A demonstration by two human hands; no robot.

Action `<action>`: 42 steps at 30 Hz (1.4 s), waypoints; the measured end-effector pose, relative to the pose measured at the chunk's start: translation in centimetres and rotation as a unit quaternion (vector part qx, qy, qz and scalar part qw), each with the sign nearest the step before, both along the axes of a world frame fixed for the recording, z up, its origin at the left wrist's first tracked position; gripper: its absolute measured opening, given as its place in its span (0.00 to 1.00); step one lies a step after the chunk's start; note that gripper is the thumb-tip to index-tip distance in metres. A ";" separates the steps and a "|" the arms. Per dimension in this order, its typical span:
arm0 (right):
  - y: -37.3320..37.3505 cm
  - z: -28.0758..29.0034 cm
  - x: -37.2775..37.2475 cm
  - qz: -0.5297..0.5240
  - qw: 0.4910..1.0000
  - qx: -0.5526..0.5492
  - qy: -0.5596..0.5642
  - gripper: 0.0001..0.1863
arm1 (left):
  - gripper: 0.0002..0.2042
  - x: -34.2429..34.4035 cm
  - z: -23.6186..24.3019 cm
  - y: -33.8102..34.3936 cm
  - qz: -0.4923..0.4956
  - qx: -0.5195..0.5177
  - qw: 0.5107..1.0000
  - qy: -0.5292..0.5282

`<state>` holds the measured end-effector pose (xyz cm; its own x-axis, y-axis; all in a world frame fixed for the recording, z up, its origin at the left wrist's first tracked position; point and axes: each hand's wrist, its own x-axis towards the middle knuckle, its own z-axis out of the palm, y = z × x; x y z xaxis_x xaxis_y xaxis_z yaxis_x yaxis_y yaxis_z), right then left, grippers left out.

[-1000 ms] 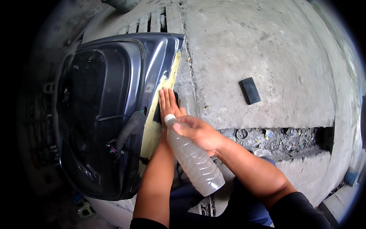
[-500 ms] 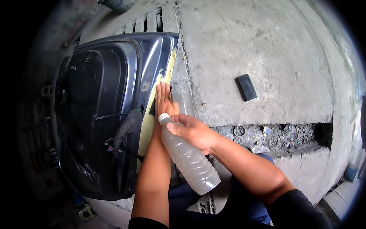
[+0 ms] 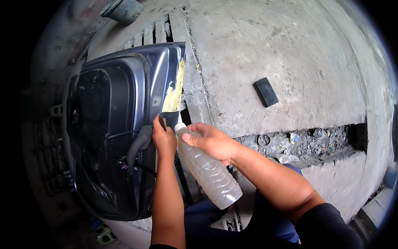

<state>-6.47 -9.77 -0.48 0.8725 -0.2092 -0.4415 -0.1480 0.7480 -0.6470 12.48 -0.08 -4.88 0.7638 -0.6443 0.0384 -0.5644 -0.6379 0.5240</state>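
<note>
Your right hand [image 3: 209, 141] wraps the neck of a clear plastic bottle [image 3: 207, 172] of cloudy liquid, tipping its white-capped mouth toward the right edge of the dark car door panel [image 3: 112, 124] lying on the concrete floor [image 3: 290, 54]. The bottle's body slants back toward you, so the liquid runs to the mouth. Your left hand [image 3: 163, 139] closes on a small dark pad [image 3: 169, 120], pressed against the panel's edge just below the patch of yellowish filler [image 3: 176, 89], right beside the bottle's mouth, seemingly so the wetting falls where the pad rubs. A black rubber-sleeved cable [image 3: 139, 145] crosses the panel just left of that hand. A black block [image 3: 265, 91] lies well right of the panel, a broken, rubble-filled gap [image 3: 306, 141] beyond your right forearm
</note>
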 end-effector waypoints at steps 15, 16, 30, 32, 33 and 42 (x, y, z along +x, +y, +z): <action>0.2 -0.2 -0.6 -0.017 0.999 -0.042 -0.011 0.38 | 0.20 0.3 -2.4 -6.5 0.088 0.144 0.966 -0.194; 0.2 -0.1 -0.5 -0.013 0.999 -0.043 -0.009 0.38 | 0.19 0.9 -2.3 -6.9 0.070 0.148 0.967 -0.197; 1.0 1.3 -0.8 -0.012 0.998 -0.068 -0.010 0.32 | 0.13 2.7 -4.0 -7.4 0.018 0.151 0.949 -0.275; 1.1 0.9 -0.8 0.007 0.999 -0.047 -0.015 0.32 | 0.13 2.6 -3.8 -7.7 -0.003 0.152 0.951 -0.271; 0.8 0.8 -0.9 0.014 0.999 -0.037 -0.018 0.32 | 0.14 2.1 -4.2 -7.3 0.006 0.157 0.952 -0.261; 1.6 0.6 -0.5 -0.023 0.996 -0.083 -0.011 0.31 | 0.15 2.4 -3.4 -7.1 -0.021 0.180 0.950 -0.256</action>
